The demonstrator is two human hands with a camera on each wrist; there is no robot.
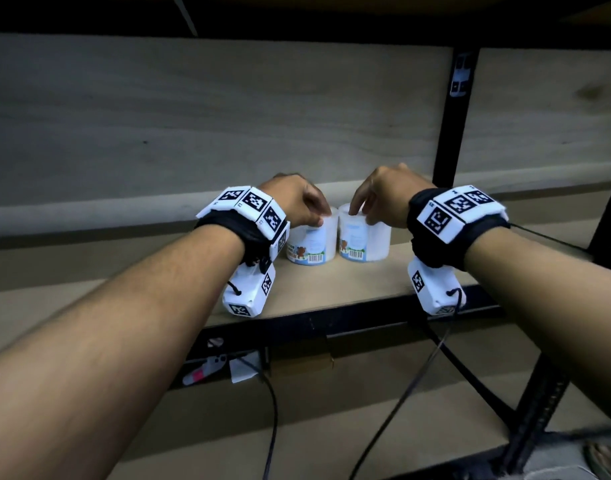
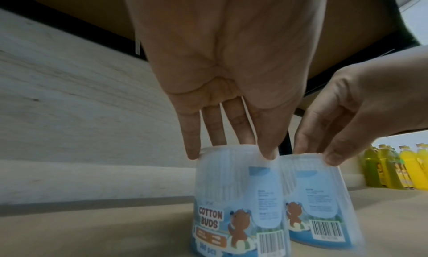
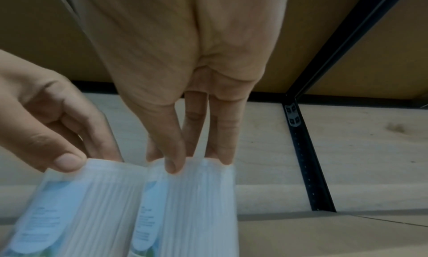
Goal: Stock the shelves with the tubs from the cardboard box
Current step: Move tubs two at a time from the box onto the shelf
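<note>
We see two clear plastic tubs of cotton buds standing upright side by side, touching or nearly so, on the pale wooden shelf board (image 1: 331, 282), a little back from its black metal front edge. Our left hand (image 1: 290, 199) comes down from above on the left cotton-bud tub (image 1: 312, 242), its grip closed round the lid rim: fingertips (image 2: 193, 154) and thumb pinch opposite sides of the top. Our right hand (image 1: 383, 195) does the same on the right cotton-bud tub (image 1: 364, 242), thumb and fingers (image 3: 173, 166) clamped on its rim. Both tubs carry a blue label with a brown bear and a barcode facing us. A black upright post (image 1: 453, 116) stands behind and to the right against the pale wood back panel (image 1: 193, 116). In the left wrist view, a row of yellow and green bottles (image 2: 398, 167) stands farther along the shelf.
</note>
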